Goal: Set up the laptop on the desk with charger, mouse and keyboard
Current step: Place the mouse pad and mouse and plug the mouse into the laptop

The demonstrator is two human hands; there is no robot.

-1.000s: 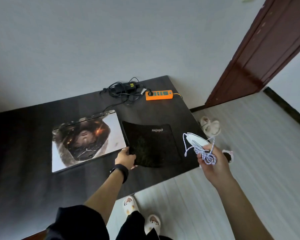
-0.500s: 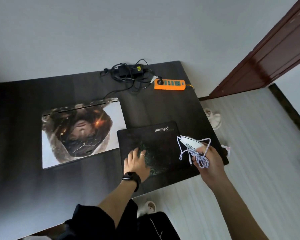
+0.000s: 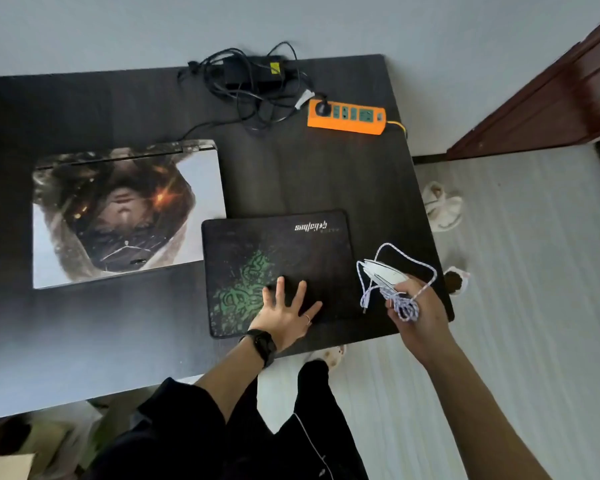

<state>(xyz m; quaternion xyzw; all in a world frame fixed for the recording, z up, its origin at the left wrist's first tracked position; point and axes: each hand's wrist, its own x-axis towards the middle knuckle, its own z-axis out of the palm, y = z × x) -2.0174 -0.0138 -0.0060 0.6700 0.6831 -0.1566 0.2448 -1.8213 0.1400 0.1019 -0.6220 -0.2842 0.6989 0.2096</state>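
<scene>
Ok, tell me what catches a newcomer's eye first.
The orange power strip stands out at the far right of the desk; the closed laptop with picture-covered lid lies left. The right hand holds a white mouse with bundled cable just right of the mouse pad, where the left hand rests flat.

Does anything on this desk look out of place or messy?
The mouse pad shows its logo upside down from the person's side, so it seems turned round. The charger sits in a tangled heap of cable at the far edge of the desk, beside the orange power strip.
</scene>
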